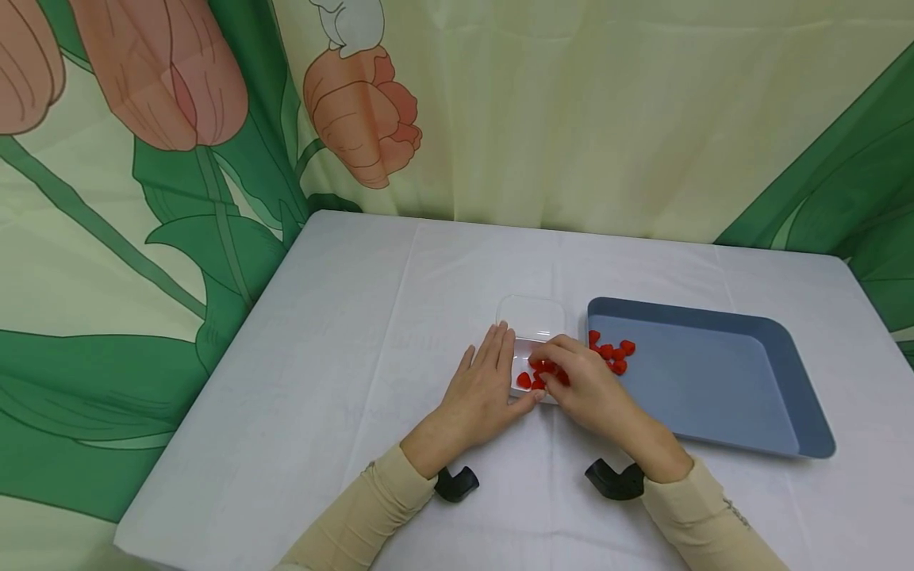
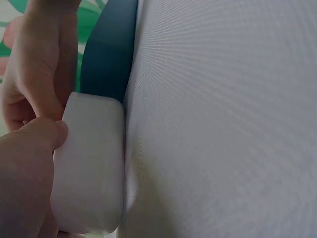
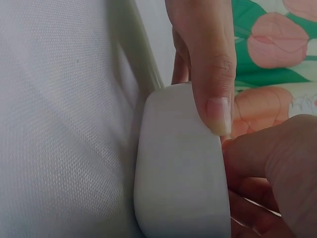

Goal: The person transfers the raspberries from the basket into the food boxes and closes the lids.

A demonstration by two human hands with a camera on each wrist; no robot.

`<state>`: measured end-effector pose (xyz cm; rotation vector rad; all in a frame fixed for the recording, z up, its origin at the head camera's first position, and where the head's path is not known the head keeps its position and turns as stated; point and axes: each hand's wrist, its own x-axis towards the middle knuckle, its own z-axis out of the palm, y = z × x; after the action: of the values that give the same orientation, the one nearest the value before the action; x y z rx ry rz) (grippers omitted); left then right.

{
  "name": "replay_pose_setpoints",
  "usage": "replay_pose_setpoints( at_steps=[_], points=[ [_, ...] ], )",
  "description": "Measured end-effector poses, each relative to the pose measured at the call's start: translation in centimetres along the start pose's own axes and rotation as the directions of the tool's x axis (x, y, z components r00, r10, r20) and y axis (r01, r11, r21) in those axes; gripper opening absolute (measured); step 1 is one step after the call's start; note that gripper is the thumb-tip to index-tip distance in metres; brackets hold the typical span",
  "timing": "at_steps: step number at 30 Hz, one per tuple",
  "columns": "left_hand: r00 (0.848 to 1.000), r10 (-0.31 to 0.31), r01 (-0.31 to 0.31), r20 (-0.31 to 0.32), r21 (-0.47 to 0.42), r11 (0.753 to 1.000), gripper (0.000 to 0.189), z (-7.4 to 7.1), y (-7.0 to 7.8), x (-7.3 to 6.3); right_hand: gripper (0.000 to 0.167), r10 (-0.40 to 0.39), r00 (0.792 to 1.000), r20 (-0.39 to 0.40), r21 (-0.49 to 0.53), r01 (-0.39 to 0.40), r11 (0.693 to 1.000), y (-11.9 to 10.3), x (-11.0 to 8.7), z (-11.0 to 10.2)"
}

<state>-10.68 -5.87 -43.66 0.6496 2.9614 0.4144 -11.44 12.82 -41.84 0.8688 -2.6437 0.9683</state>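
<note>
A small white box (image 1: 519, 390) with its clear lid (image 1: 531, 316) raised at the back stands on the table. Small faceted red pieces (image 1: 524, 381) lie inside it. My left hand (image 1: 480, 392) lies along the box's left side with straight fingers, its thumb touching the near wall. From the right, my right hand (image 1: 589, 385) reaches into the box with curled fingers, thumb and index finger pinching at a red piece; its palm partly hides the contents. In the left wrist view, the white box wall (image 2: 91, 163) hides what lies inside.
A blue-grey tray (image 1: 721, 381) sits close to the right of the box. Several more red pieces (image 1: 619, 354) lie in its left end, partly behind my right hand. A white cloth covers the table (image 1: 371, 317); a printed curtain (image 1: 571, 119) hangs behind it.
</note>
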Motion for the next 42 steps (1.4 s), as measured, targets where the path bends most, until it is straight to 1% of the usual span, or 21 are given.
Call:
replay_pose_setpoints(
  at_steps=[7, 10, 14, 21, 30, 35, 42],
  points=[
    [1.0, 0.007, -0.007, -0.012, -0.005, 1.0, 0.095, 0.0, 0.0, 0.0, 0.031, -0.03, 0.997, -0.066, 0.002, 0.03, 1.0, -0.1, -0.1, -0.6],
    [1.0, 0.007, -0.007, -0.015, -0.006, 1.0, 0.094, 0.0, 0.0, -0.1, 0.032, -0.027, 0.996, -0.084, -0.002, 0.027, 1.0, -0.1, -0.2, -1.0],
    [1.0, 0.002, -0.002, -0.009, -0.005, 1.0, 0.095, 0.0, 0.0, -0.1, 0.03, -0.015, 0.996, -0.093, -0.001, 0.015, 1.0, 0.0, -0.3, -1.3],
    [1.0, -0.004, 0.004, 0.0, -0.002, 1.0, 0.095, -0.1, 0.1, 0.0, 0.024, -0.024, 0.991, -0.133, -0.004, 0.024, 1.0, 0.4, -0.3, -1.9],
    [1.0, -0.014, 0.014, 0.007, 0.006, 1.0, 0.095, -0.1, 0.1, 0.1, 0.023, 0.01, 0.989, -0.149, -0.023, -0.013, 1.0, 1.0, -0.7, -2.9],
    [1.0, -0.018, 0.018, 0.008, -0.012, 1.0, 0.095, 0.0, 0.1, 0.1, 0.023, 0.032, 0.988, -0.154, -0.044, -0.039, 0.998, 1.5, -1.1, -3.3],
    [1.0, -0.017, 0.017, 0.007, -0.017, 1.0, 0.095, 0.0, 0.3, 0.1, 0.026, 0.062, 0.981, -0.183, -0.069, -0.076, 0.995, 2.4, -1.7, -4.1]
  ],
)
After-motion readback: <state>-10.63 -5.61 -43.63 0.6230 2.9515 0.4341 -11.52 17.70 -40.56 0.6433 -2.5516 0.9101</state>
